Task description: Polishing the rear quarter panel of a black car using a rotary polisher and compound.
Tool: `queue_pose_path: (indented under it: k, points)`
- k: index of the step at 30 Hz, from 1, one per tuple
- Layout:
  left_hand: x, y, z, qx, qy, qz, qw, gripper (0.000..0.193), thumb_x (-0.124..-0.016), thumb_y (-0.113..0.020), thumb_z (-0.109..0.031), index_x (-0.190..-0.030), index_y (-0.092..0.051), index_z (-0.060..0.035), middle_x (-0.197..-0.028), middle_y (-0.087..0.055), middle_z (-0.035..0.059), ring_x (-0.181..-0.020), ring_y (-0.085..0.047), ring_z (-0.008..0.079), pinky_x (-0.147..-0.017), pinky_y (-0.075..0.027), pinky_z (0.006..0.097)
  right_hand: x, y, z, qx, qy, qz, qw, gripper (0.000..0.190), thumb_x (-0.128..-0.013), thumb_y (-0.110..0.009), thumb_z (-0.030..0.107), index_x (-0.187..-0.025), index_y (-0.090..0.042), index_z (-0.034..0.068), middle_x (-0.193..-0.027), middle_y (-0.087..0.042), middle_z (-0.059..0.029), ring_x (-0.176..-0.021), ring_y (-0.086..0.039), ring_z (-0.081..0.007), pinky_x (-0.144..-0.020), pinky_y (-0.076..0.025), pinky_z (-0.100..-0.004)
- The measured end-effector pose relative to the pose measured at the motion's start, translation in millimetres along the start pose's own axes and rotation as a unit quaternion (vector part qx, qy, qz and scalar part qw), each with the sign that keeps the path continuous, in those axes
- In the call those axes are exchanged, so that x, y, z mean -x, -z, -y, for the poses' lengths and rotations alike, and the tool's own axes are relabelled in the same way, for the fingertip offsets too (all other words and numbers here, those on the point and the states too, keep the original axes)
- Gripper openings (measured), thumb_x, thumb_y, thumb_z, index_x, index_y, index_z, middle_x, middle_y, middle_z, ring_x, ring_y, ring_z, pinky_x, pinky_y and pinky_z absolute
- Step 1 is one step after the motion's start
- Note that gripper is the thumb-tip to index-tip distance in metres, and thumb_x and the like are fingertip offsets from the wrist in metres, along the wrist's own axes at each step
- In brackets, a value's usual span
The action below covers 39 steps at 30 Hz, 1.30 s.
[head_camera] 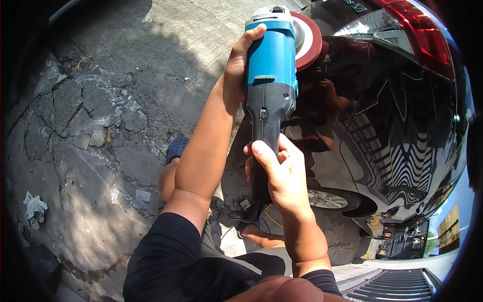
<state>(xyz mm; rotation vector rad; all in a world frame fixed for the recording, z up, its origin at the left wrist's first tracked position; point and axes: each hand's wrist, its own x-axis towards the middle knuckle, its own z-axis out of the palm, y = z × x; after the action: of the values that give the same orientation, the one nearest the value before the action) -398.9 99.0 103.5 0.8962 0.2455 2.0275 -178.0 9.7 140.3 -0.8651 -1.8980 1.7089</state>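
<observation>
A corded angle polisher (271,56) with a teal body and black handle is held in front of me. My left hand (243,56) wraps around the teal housing near its head, and my right hand (281,166) grips the black rear handle. The round pad (311,43), dark red at the rim with a white ring, stands on edge at the right of the tool's head. It is beside the glossy black bodywork (339,71) of a car; whether it touches the paint I cannot tell. A red and clear tail light (422,34) lies further right.
Cracked concrete (124,124) lies to the left, with crumpled paper (35,210) on it. A car wheel (326,199) is below the bodywork. A socket (245,204) and a yellow cord (273,218) lie near my feet. A metal grating (392,285) is at lower right.
</observation>
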Motion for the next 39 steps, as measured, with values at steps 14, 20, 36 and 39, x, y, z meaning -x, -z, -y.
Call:
queue_pose_path:
  k: [14,20,36,39]
  points:
    - [35,-62,15,0.019,0.052,0.063,0.996,0.085,-0.087,-0.063,-0.064,-0.132,-0.056,0.0071,-0.108,-0.071,0.0239,-0.088,-0.077,0.0316,-0.075,-0.067,0.0424,56,30,-44,0.007,0.068,-0.04,0.997,0.029,-0.098,-0.076,0.019,-0.113,-0.062,0.0,-0.088,-0.068,-0.0083,-0.07,-0.063,-0.0116,-0.064,-0.052,-0.0279]
    - [59,-44,11,0.033,0.074,0.016,0.997,0.087,-0.087,-0.061,-0.065,-0.133,-0.055,0.0083,-0.109,-0.071,0.0239,-0.091,-0.076,0.0322,-0.077,-0.066,0.0429,46,29,-62,0.026,0.055,-0.008,0.998,0.026,-0.098,-0.076,0.021,-0.11,-0.062,0.002,-0.079,-0.066,-0.0023,-0.065,-0.061,-0.0088,-0.062,-0.05,-0.0249]
    - [147,32,3,0.039,0.062,-0.241,0.968,0.08,-0.089,-0.062,-0.075,-0.119,-0.064,-0.0017,-0.093,-0.071,0.0139,-0.078,-0.074,0.0257,-0.073,-0.064,0.042,0,54,-97,0.244,0.064,0.154,0.955,0.072,-0.095,-0.08,0.029,-0.15,-0.047,-0.005,-0.146,-0.057,-0.0214,-0.132,-0.059,-0.0295,-0.114,-0.044,-0.0402]
    - [147,42,-2,-0.077,-0.032,-0.35,0.933,0.073,-0.088,-0.073,-0.059,-0.13,-0.059,-0.001,-0.112,-0.067,0.0122,-0.097,-0.07,0.0219,-0.085,-0.06,0.0379,-38,89,-43,0.513,0.353,-0.039,0.781,0.079,-0.089,-0.084,0.029,-0.15,-0.048,-0.005,-0.157,-0.047,-0.0254,-0.147,-0.043,-0.0432,-0.121,-0.036,-0.0504]
